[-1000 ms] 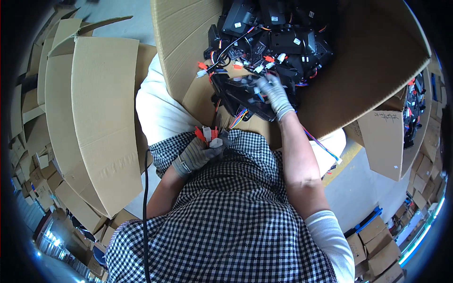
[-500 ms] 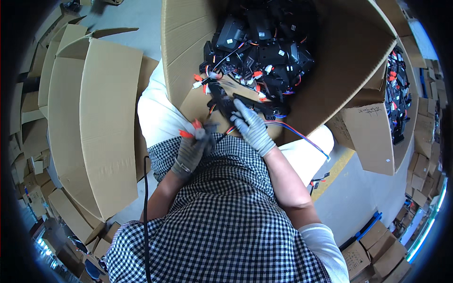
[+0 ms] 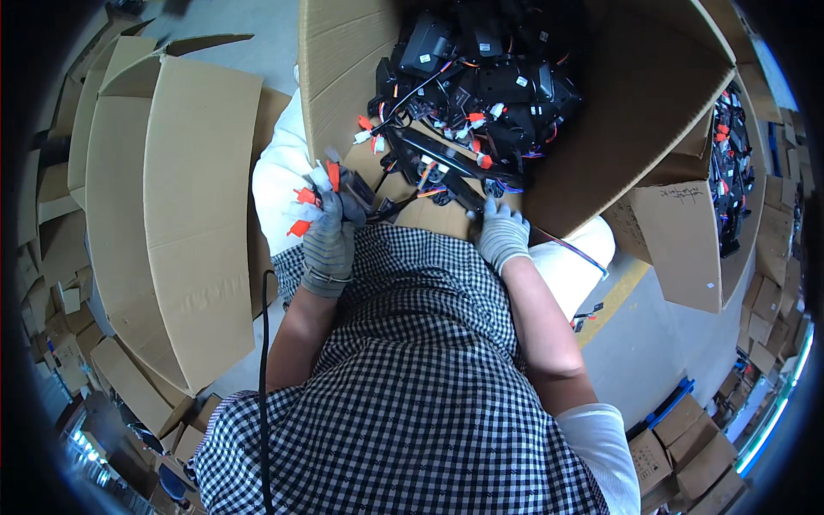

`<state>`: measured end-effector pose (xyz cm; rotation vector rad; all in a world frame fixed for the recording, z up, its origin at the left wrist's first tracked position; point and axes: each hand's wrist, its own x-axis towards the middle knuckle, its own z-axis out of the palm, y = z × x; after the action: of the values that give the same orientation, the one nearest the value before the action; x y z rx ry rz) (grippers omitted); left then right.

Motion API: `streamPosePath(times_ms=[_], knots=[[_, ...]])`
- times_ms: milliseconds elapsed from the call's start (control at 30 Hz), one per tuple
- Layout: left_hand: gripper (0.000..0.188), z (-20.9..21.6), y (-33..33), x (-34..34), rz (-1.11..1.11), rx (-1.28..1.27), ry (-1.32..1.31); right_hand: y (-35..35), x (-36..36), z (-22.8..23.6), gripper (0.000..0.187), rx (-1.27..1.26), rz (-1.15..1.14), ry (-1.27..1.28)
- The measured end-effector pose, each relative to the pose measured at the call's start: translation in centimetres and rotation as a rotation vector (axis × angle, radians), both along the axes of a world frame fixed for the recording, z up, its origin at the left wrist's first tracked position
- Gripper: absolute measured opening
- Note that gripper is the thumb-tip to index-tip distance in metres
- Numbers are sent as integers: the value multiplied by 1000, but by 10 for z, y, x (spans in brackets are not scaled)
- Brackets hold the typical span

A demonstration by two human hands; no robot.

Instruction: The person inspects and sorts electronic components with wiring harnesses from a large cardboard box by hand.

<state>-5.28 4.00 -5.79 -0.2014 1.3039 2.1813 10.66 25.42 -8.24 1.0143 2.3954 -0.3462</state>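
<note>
My left hand (image 3: 329, 249), in a grey striped glove, is closed around a bundle of wire leads with red and white connectors (image 3: 305, 196). The connectors stick out above and to the left of its fingers. A dark block-shaped part (image 3: 354, 189) sits against this hand, with black cable running right from it. My right hand (image 3: 504, 235), gloved alike, has its fingers closed at the near end of a long black bar-shaped part (image 3: 446, 176). That bar lies slantwise at the near side of an open carton (image 3: 343, 77), with coloured wires beside it. Its fingertips are partly hidden.
Black wired units (image 3: 506, 81) fill the far part of the carton between my knees. Another carton (image 3: 678, 232) holding similar parts stands at the right. At the left is a tall open carton (image 3: 202, 206). A black cord (image 3: 264, 369) hangs along my left side.
My left hand has risen slightly with the connectors, now spread out. My right hand has moved right and nearer to me, off the middle of the black part. The bar now lies at a different slant.
</note>
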Motion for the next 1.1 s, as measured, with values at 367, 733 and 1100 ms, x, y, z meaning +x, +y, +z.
streamPosePath(times_ms=[367,733,1100], knots=[[32,-18,12,-1,-479,-338,187,-1,18,-66,20,-548,32,234],[38,-12,-3,31,-543,379,-106,-37,-21,99,28,-1210,-450,763],[34,19,-1,27,-676,-828,1567,-41,-4,69,30,-1576,-793,464]])
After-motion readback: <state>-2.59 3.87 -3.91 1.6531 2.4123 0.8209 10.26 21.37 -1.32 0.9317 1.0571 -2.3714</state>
